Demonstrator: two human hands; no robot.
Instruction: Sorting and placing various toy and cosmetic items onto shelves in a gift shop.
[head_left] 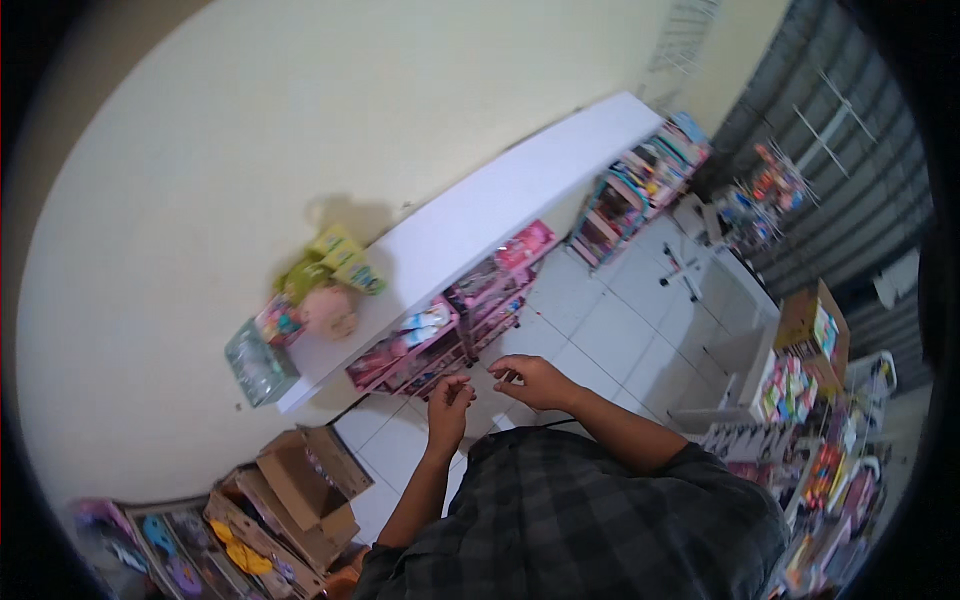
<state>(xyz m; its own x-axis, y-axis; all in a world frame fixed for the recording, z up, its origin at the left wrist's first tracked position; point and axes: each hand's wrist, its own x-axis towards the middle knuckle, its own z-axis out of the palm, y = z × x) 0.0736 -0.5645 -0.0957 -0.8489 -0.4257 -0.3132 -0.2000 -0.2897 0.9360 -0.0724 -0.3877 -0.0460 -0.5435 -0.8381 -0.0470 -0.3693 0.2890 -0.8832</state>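
Observation:
My left hand [450, 398] and my right hand [525, 380] are in the air at lower centre, a short gap between them, fingers loosely curved and apart, holding nothing that I can see. Beyond them stand pink trolleys [400, 370] holding packaged goods, under a long white shelf [500, 180] along the wall. At the shelf's near end sit yellow packets [345, 260], a pink round soft item [328, 312] and a clear teal-edged bin [260, 365].
Cardboard boxes [300, 480] and bins of items [160, 550] sit at lower left. Another trolley [640, 185] stands at the far end. At right are a wire rack of goods [830, 470], a cardboard box [800, 325], a chair base [680, 275] and a metal shutter [850, 170].

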